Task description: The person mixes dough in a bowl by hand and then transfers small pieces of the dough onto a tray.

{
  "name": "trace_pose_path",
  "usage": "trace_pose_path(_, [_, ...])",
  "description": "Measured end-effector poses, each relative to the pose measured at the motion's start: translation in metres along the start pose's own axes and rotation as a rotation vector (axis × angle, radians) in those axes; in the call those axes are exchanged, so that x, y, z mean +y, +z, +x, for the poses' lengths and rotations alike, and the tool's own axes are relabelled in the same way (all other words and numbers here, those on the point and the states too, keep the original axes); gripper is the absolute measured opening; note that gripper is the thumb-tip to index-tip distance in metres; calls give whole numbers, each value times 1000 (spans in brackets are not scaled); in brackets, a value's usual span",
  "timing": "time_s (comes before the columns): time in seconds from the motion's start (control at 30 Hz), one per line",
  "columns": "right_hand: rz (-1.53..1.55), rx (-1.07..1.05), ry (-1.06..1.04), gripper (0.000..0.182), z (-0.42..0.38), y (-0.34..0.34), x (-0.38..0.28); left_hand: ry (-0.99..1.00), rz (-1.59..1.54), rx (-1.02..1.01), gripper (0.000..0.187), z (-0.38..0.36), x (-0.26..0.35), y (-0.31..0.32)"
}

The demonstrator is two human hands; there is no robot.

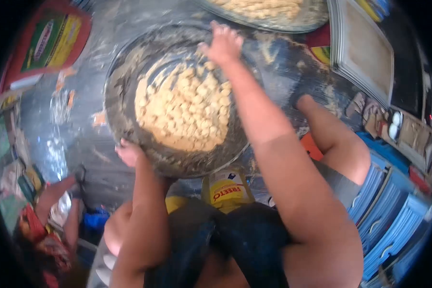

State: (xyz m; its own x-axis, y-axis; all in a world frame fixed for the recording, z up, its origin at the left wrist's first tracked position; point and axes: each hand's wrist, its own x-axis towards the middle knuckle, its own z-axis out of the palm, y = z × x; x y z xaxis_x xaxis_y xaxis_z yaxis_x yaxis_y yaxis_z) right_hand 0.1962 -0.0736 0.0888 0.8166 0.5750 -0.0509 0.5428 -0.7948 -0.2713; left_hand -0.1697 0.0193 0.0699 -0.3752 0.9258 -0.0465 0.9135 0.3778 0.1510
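A wide round metal tray (122, 96) holds many pale, small dough-like pieces (189, 105) with loose yellowish powder among them. At its lower left rim is my left hand (129, 152), fingers bent against the edge; the rim hides part of them. My right hand (224, 44) reaches across to the far right part of the rim, its fingers spread over the edge. Below the tray, between the legs, stands a yellow container (228, 189) with a printed label.
Another round tray (273, 25) with similar pieces lies at the top. Stacked rectangular trays (365, 48) stand at upper right, blue stacked items (393, 225) at lower right. A red sack (53, 41) is upper left. Another person (57, 201) sits at lower left.
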Motion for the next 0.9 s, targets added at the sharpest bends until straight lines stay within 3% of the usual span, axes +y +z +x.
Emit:
trace_pose_path(0.07, [-72,-80,-41,73,5,2,10,-58,-5,-54,48,-6,12,-15])
trace_pose_path(0.23, [110,47,-52,60,-26,9,86,138,-26,56,47,13,12,13])
trace_pose_path(0.33, [77,-53,288,60,-88,16,139,272,-24,-40,46,3,42,5])
trace_pose_path(0.37, [66,-54,290,60,-107,19,142,321,-52,-13,46,1,49,11])
trace_pose_path(0.43, [-517,298,186,60,-140,20,150,362,-74,-22,45,1,59,26])
trace_pose_path(0.53, [-423,227,19,63,-143,15,120,368,-130,-131,46,-5,75,32])
trace_pose_path(0.57, [-270,48,-89,66,-141,30,123,349,-169,-211,49,-6,82,30])
trace_pose_path(0.6, [22,-171,-67,71,-140,67,140,340,-168,-215,49,-8,88,28])
trace_pose_path(0.63, [45,-370,207,79,-142,90,120,324,-246,-273,48,-10,95,25])
trace_pose_path(0.7, [251,-421,802,84,-146,107,50,287,-378,-363,47,-9,106,25])
trace_pose_path(0.73, [214,-570,415,87,-160,145,57,291,-381,-363,47,-8,111,26])
trace_pose_path(0.77, [77,-727,444,83,-167,100,1,314,-417,-328,46,-9,114,28])
trace_pose_path(0.87, [-49,-746,-87,71,-214,75,-1,308,-526,-366,45,-19,117,30])
trace_pose_path(0.9, [-18,-775,-244,64,-227,62,10,410,-471,-123,46,-29,118,33])
